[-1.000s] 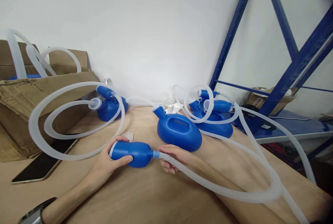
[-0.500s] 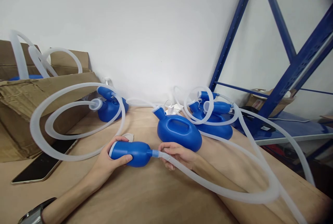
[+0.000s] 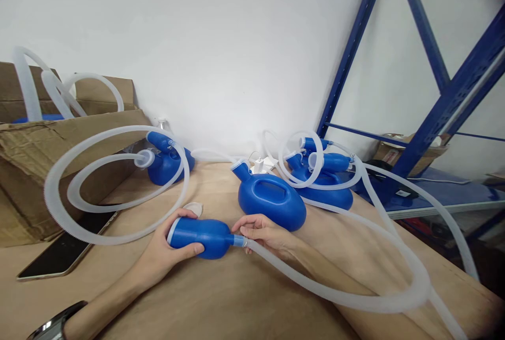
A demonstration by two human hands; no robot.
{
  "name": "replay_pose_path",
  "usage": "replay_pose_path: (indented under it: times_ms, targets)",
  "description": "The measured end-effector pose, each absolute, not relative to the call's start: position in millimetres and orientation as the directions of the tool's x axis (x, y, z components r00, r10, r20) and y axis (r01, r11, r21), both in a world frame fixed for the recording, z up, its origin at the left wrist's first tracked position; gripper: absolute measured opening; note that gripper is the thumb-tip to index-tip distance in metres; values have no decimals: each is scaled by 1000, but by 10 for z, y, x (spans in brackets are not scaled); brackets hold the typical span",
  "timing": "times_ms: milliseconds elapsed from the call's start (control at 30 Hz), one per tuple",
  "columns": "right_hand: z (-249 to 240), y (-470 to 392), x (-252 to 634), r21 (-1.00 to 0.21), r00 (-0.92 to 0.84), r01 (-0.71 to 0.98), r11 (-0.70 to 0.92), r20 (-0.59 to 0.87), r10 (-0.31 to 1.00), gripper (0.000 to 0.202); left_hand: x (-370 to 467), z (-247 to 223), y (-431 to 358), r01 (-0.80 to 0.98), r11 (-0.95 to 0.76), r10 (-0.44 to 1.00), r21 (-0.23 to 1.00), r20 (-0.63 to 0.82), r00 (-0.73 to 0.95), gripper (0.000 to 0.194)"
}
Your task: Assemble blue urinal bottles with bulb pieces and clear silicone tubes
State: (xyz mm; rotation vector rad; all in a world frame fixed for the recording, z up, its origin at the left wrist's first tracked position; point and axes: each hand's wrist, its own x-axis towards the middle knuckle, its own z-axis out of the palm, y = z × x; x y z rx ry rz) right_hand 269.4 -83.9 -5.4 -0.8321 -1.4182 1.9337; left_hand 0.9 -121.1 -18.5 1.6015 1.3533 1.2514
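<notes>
My left hand (image 3: 173, 248) wraps round a blue plastic funnel cup (image 3: 213, 235) with a pale rim, lying on its side above the table. From its narrow end a clear connector (image 3: 238, 240) runs into a translucent corrugated hose (image 3: 311, 285). My right hand (image 3: 266, 235) closes its thumb and fingers at the hose end, beside the connector. A thin metal loop (image 3: 246, 242) sits round the hose there; some fingertips are hidden behind it. Just beyond the right hand stands a blue urinal bottle (image 3: 260, 200) with a handle hole. A white round cap (image 3: 194, 208) lies behind my left hand.
An open cardboard box (image 3: 71, 145) with hoses stands at left, beside a dark phone (image 3: 63, 250). Another blue bottle (image 3: 169, 163) with coiled hose is near it. More blue bottles (image 3: 327, 192) and hoses lie at right, before a blue metal rack (image 3: 430, 119).
The metal loop and my right fingers have shifted left along the hose to the connector. My left hand and the blue cup have moved slightly down and right.
</notes>
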Motion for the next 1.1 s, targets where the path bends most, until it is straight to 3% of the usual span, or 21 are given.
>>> replay_pose_path:
  times_ms: [800,1100]
  targets:
    - [-181,-711,2661,-988,-608,78,-132,-152,779,35,-16,-247,-1179,346,-252,968,904,240,79,55]
    - [-82,-797,2624,-998,-577,49,-35,-57,815,47,-36,-252,-1157,352,-254,967,901,232,104,56]
